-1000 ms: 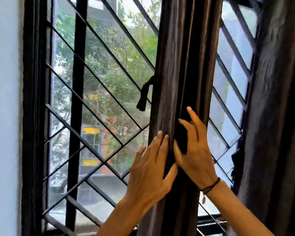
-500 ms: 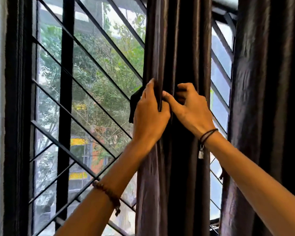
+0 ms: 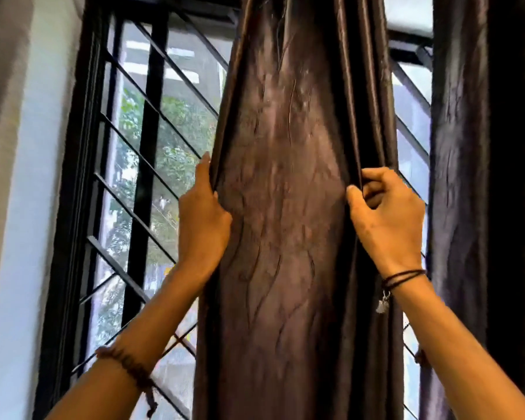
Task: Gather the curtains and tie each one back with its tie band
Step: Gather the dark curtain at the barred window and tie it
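Head view, looking up: the middle curtain, a dark brown satin panel, hangs down the centre of the window in front of the window grille, and both hands hold it by its side edges. The left hand grips the curtain's left edge. Its forefinger lies straight up along the hem, and the other fingers are tucked behind the cloth and hidden. The right hand pinches the folds at the right edge, fingers curled in and thumb pressed against them. Between the hands the cloth is spread flat and creased, so I judge the gathering hardly begun. A second curtain hangs at the window's right edge, not tied as far as shows.

No tie band can be seen; it may be behind the cloth, I cannot tell. That is the chief risk. Bunching the panel takes both hands and leaves none free to find the band, and letting go with one would likely let the slick satin slide open. Pulling downwards while gathering could strain the hanging at the top edge, which is out of sight. The charm on the cord bracelet could catch a fold.

No container is in view.
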`<action>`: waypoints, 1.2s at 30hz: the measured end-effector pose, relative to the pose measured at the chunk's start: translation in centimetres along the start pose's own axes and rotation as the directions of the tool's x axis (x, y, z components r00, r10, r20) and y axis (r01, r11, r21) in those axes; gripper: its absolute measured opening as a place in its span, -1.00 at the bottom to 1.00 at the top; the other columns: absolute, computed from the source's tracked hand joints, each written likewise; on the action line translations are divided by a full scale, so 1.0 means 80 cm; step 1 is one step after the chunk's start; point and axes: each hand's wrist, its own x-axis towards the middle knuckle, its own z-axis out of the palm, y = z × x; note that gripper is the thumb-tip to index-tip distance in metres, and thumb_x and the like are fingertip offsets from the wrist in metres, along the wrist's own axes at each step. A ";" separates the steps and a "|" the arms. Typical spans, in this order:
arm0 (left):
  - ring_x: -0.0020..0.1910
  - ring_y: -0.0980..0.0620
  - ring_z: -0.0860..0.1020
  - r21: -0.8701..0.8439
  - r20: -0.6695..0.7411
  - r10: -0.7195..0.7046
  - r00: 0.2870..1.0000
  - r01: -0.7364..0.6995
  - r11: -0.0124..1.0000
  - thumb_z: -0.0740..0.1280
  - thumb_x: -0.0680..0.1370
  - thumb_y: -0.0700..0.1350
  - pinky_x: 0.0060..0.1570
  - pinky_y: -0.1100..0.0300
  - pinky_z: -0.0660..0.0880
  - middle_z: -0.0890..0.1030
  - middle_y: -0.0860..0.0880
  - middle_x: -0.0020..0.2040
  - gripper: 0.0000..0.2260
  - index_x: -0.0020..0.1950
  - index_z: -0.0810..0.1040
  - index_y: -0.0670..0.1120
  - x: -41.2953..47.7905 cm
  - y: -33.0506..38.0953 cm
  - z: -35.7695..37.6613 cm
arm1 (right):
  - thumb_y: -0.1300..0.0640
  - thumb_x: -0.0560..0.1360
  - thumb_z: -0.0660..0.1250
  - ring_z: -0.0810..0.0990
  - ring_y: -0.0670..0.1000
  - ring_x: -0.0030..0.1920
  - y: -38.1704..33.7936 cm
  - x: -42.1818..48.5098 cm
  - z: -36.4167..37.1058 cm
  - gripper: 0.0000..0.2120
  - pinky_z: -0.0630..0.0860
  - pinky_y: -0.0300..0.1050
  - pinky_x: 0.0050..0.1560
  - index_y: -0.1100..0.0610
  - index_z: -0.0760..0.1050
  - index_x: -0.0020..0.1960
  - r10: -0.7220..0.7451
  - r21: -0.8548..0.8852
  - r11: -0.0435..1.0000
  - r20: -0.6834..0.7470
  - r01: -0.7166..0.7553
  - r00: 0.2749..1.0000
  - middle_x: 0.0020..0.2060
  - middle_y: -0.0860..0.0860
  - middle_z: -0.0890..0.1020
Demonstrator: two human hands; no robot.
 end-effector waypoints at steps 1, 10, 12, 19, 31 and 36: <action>-0.34 0.61 0.39 0.016 0.005 -0.012 1.000 0.012 1.000 0.22 0.58 -0.37 -0.32 0.66 0.29 0.52 0.09 -0.12 -0.48 0.52 0.31 -0.08 0.002 -0.002 -0.003 | 0.14 0.50 0.43 0.58 0.00 -0.23 0.003 0.003 -0.003 -0.78 0.44 -0.18 -0.11 0.09 0.59 0.14 0.010 0.004 1.000 -0.002 -0.010 1.000 -0.27 -0.11 0.57; -0.31 0.36 0.51 -0.043 0.043 -0.007 0.999 0.008 0.999 0.24 0.64 -0.22 -0.26 0.60 0.37 0.63 0.08 -0.14 -0.64 0.44 0.43 0.01 -0.009 0.021 -0.002 | 0.20 0.51 0.43 0.54 -0.02 -0.37 -0.026 -0.017 0.011 -0.72 0.46 -0.23 -0.23 0.10 0.57 0.21 -0.134 0.152 0.981 0.087 0.120 0.987 -0.31 -0.04 0.56; -0.34 0.36 0.49 -0.055 0.095 0.063 0.993 -0.058 0.997 0.21 0.64 -0.26 -0.27 0.51 0.39 0.64 0.01 -0.15 -0.59 0.46 0.40 0.05 -0.022 0.032 0.005 | 0.22 0.53 0.42 0.50 -0.07 -0.40 -0.041 -0.028 0.019 -0.67 0.41 -0.34 -0.26 0.10 0.56 0.29 -0.230 0.211 0.958 0.160 0.194 0.960 -0.29 -0.03 0.54; 0.05 0.43 0.50 -0.161 0.284 0.156 0.946 -0.113 0.980 0.14 0.64 -0.22 -0.04 0.62 0.33 0.54 0.13 0.24 -0.45 0.59 0.12 0.12 -0.047 0.057 0.025 | 0.23 0.57 0.38 0.48 -0.12 -0.40 -0.068 -0.041 0.038 -0.62 0.35 -0.44 -0.24 0.09 0.52 0.38 -0.255 0.318 0.935 0.297 0.157 0.920 -0.22 -0.10 0.54; 0.37 0.07 0.46 -0.222 0.403 0.152 0.902 -0.065 0.973 0.14 0.62 -0.34 0.24 0.39 0.41 0.36 -0.07 0.51 -0.32 0.62 -0.08 0.07 -0.060 0.048 0.033 | 0.16 0.61 0.33 0.58 0.14 -0.33 -0.066 -0.046 0.024 -0.71 0.55 0.14 -0.33 -0.08 0.51 0.29 -0.133 0.354 0.935 0.385 -0.013 0.913 -0.18 -0.11 0.57; 0.30 0.02 0.52 -0.241 0.423 0.164 0.891 -0.064 0.968 0.15 0.64 -0.32 0.24 0.17 0.48 0.38 -0.09 0.49 -0.30 0.60 -0.17 0.10 -0.060 0.049 0.036 | 0.18 0.61 0.32 0.60 0.08 -0.33 -0.064 -0.048 0.024 -0.68 0.61 0.09 -0.21 -0.08 0.52 0.32 -0.143 0.303 0.953 0.391 0.019 0.909 -0.20 -0.13 0.59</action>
